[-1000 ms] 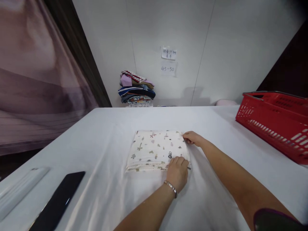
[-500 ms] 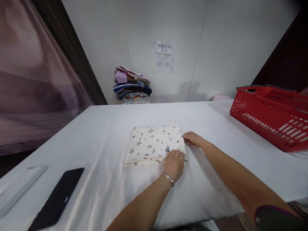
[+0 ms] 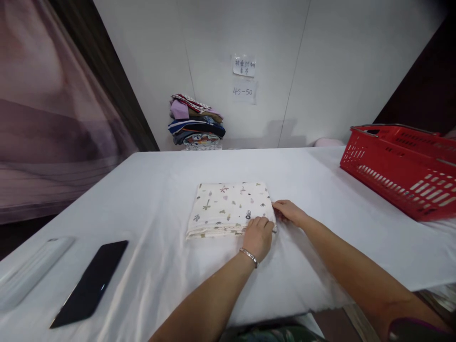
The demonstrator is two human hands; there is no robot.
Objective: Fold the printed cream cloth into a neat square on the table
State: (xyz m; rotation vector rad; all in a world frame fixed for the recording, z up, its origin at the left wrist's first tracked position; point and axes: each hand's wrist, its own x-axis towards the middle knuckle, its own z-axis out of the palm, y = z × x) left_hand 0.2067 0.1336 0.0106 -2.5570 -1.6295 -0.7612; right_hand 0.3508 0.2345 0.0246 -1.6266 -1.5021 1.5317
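A white cloth (image 3: 224, 204) printed with small plants and figures lies folded into a thick rectangle in the middle of the table. My left hand (image 3: 259, 236), with a silver bracelet at the wrist, grips its near right corner, fingers bent over the top. At the cloth's right edge, my right hand (image 3: 289, 212) has thumb and fingers pinched together on the side of the fold. The right fingertips are partly hidden. Layered folds show along the cloth's near edge.
A white sheet covers the table (image 3: 153, 190). On the left lie a black phone (image 3: 90, 285) and a white elongated object (image 3: 33, 270). A red basket (image 3: 399, 171) stands at the right. Beyond the far edge, folded fabrics (image 3: 195, 123) are stacked against the wall.
My right hand has slid slightly nearer along the cloth's right edge. My left hand keeps its place at the corner. The whole view has shifted a little.
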